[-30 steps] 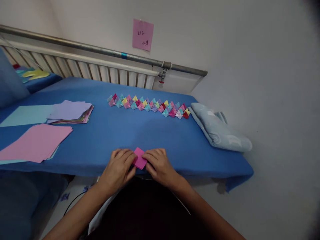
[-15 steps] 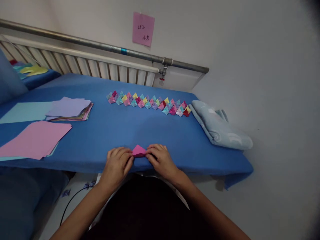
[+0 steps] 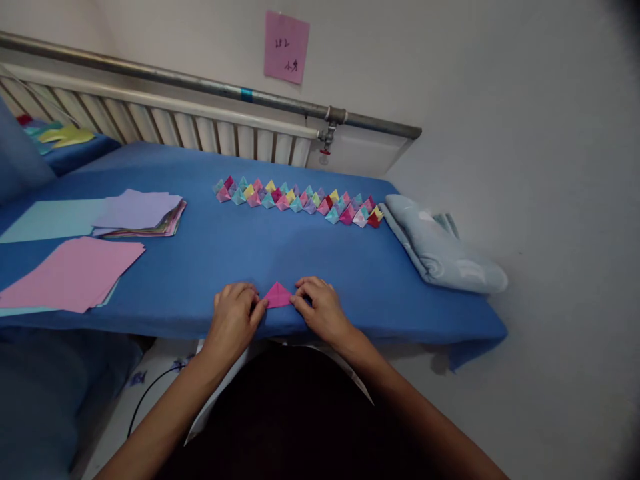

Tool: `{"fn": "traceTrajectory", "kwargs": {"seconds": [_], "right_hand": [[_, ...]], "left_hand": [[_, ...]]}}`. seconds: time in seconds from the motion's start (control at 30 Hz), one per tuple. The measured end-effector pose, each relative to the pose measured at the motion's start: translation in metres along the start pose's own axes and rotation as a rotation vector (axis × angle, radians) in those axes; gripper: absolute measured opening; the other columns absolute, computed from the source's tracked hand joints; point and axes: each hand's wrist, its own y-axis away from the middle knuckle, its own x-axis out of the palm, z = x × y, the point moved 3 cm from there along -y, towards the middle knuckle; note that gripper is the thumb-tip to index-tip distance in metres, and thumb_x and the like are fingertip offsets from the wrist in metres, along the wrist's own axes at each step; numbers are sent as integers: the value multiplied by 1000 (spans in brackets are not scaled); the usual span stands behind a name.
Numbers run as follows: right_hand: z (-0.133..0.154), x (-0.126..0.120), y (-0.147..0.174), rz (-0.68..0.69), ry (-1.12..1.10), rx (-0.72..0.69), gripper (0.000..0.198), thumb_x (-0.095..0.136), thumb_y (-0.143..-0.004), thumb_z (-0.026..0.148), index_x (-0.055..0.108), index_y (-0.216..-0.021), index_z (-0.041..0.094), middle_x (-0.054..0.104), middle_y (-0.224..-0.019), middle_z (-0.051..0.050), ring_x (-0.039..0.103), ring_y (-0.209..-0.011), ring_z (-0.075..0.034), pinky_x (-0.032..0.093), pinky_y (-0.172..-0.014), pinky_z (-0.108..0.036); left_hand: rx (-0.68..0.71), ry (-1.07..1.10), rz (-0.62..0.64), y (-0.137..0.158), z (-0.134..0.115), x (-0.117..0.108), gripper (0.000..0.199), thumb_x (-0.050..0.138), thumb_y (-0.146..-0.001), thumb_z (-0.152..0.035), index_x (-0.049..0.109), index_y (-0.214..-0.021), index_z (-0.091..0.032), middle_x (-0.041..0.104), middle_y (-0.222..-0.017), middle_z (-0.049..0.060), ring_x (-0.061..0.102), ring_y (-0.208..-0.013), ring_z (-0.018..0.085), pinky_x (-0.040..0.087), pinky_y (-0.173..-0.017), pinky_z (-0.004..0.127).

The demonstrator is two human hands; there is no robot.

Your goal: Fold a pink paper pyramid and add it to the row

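Observation:
A small folded magenta paper (image 3: pixel 279 296), triangular in outline, lies near the front edge of the blue-covered table (image 3: pixel 240 250). My left hand (image 3: pixel 237 312) is closed, its thumb and fingers pinching the paper's left corner. At the right corner, my right hand (image 3: pixel 320 307) pinches it in the same way. A vertical crease runs down from the triangle's peak. Beyond my hands, rows of folded paper pieces (image 3: pixel 305 200) in pink, teal, yellow, purple and red stretch across the table.
At the left lie pink paper sheets (image 3: pixel 75 270), a stack topped by lilac sheets (image 3: pixel 140 210) and a light-blue sheet (image 3: pixel 55 219). A folded pale-blue blanket (image 3: pixel 435 247) rests at the right end. Behind the table are a radiator (image 3: pixel 200 133) and a metal pipe (image 3: pixel 165 79).
The magenta paper now lies flatter, showing a full triangle with its crease, where it stood partly raised before. Both hands still hold its corners. The view has tilted slightly.

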Motion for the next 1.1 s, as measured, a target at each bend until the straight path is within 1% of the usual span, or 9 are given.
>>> {"fn": "traceTrajectory", "kwargs": {"seconds": [0.1,0.2,0.37,0.47,0.63,0.8,0.9,1.0,1.1], "right_hand": [[0,1,0,-18,-3,5,14,63,-81,19,58,-68,19,65,-98,-4,58,-97,-18,36,-85,-34],[-1,2,-1,-31,-8,0,15,63,-80,17,57,-67,19,65,-96,-4,58,-96,-18,37,-85,-34],[-1,3,-1,-35,7,2,15,62,-80,18,56,-66,19,65,-96,-4,58,-95,-18,38,-84,-34],[0,3,-1,-36,20,-1,16,61,-81,18,56,-66,19,65,-95,-4,58,-94,-18,38,-83,-34],[2,3,-1,-46,26,6,16,62,-80,16,56,-65,19,65,-95,-4,58,-93,-18,38,-83,-33],[2,4,-2,-42,42,24,16,62,-79,16,55,-66,18,65,-96,-5,58,-93,-18,37,-82,-33],[2,5,-2,-35,57,29,16,63,-79,17,54,-66,19,64,-94,-4,56,-91,-18,36,-80,-32],[1,6,-1,-42,71,24,14,61,-80,19,53,-68,20,63,-89,-2,55,-88,-18,34,-78,-32],[-1,7,1,-65,86,4,12,59,-81,19,53,-71,20,62,-88,-2,54,-87,-18,32,-76,-31]], "left_hand": [[9,-22,34,-3,2,0,20,53,-87,-31,60,-74,-18,66,-94,7,54,-92,24,39,-79,38],[32,-47,40,-5,3,0,21,53,-87,-32,60,-73,-18,65,-91,7,54,-88,23,40,-78,39],[53,-99,58,-9,1,-1,24,53,-86,-32,60,-68,-18,64,-83,7,53,-80,25,40,-71,39],[38,-154,72,-11,-1,-1,25,54,-85,-33,60,-66,-19,61,-78,7,53,-79,26,40,-69,39],[1,-205,90,-14,-5,-2,25,54,-85,-33,61,-67,-18,62,-81,9,54,-82,28,40,-69,40],[13,-225,50,-13,-8,-3,27,52,-86,-32,61,-64,-18,62,-80,10,53,-80,28,39,-66,40],[4,-242,25,-11,-7,-3,27,54,-85,-32,60,-63,-19,62,-79,9,52,-80,28,38,-65,38],[12,-245,-21,-8,-8,-3,21,55,-85,-33,60,-70,-19,62,-80,9,52,-80,27,37,-64,37],[67,-234,-73,-5,-11,-2,14,55,-86,-30,62,-81,-19,63,-91,10,52,-84,27,37,-69,38]]}}
